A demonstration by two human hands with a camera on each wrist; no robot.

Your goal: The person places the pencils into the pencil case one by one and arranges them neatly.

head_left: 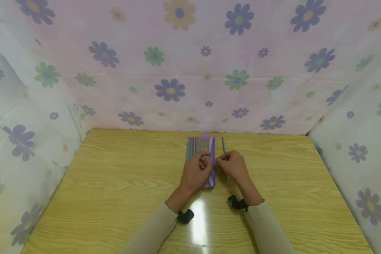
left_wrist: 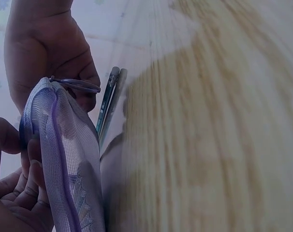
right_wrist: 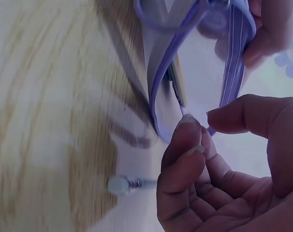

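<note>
A mesh pencil case (head_left: 212,144) with purple zipper trim lies on the table, several striped pencils showing through it. My left hand (head_left: 193,174) rests over the case and pinches its purple edge between thumb and finger, as the left wrist view shows. The case's mouth gapes in the right wrist view, with slim pencils (right_wrist: 178,82) inside. Close to that mouth is my right hand (right_wrist: 233,183), fingers bent, thumb apart from them, nothing visible between. Under it a teal pencil (head_left: 223,144) lies on the table, right of the case, its middle hidden by the hand.
The wood-grain table (head_left: 114,169) ends at a flowered cloth (head_left: 190,63) behind, with cloth at both sides too. Black wrist-worn devices (head_left: 237,202) sit below both hands. A purple loop (right_wrist: 166,24) hangs at the case's end.
</note>
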